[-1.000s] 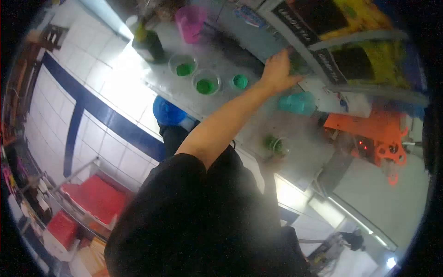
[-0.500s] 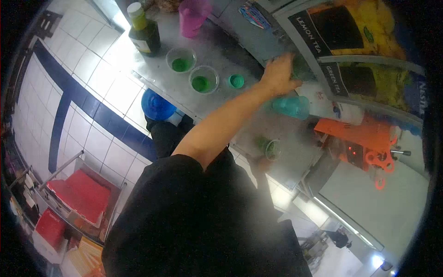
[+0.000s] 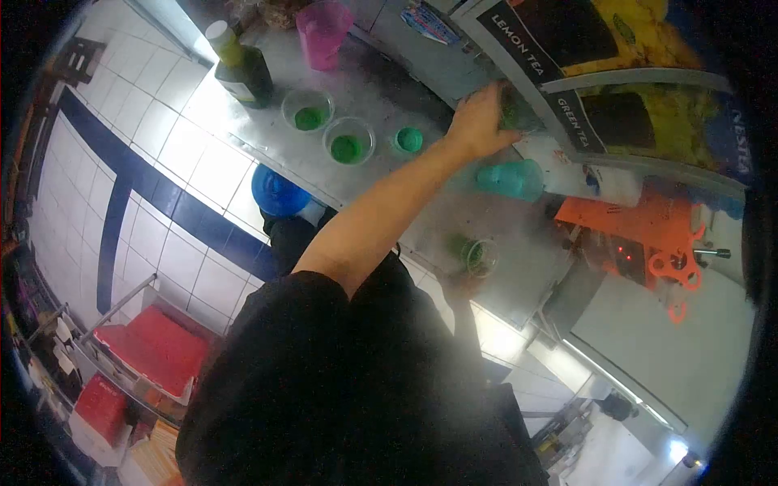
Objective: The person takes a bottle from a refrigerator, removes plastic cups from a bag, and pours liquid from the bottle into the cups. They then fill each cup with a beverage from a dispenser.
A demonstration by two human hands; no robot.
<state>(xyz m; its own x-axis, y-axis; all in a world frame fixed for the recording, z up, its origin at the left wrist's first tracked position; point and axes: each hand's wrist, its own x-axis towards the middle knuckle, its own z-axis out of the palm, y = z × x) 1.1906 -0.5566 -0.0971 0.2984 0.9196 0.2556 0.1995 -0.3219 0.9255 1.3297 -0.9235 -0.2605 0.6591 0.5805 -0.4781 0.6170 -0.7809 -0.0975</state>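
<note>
My left hand reaches across the counter to the drink dispenser, its fingers closed around a clear cup that looks greenish inside. Below it a teal translucent cup lies on its side. My right hand, dim and hazy, is closed on a clear plastic cup with green bits in it. Two clear cups with green contents, one nearer the bottle and one beside it, stand on the counter. A small teal cup stands close by.
The steel counter also carries a dark bottle with a yellow neck and a pink jug. Dispenser panels rise along the far side. An orange sealing device is at right. A blue round container is below the edge.
The view has shifted slightly. My left hand remains at the dispenser with the clear cup, now more visible beyond the fingers. My right hand still holds its cup in about the same place.
</note>
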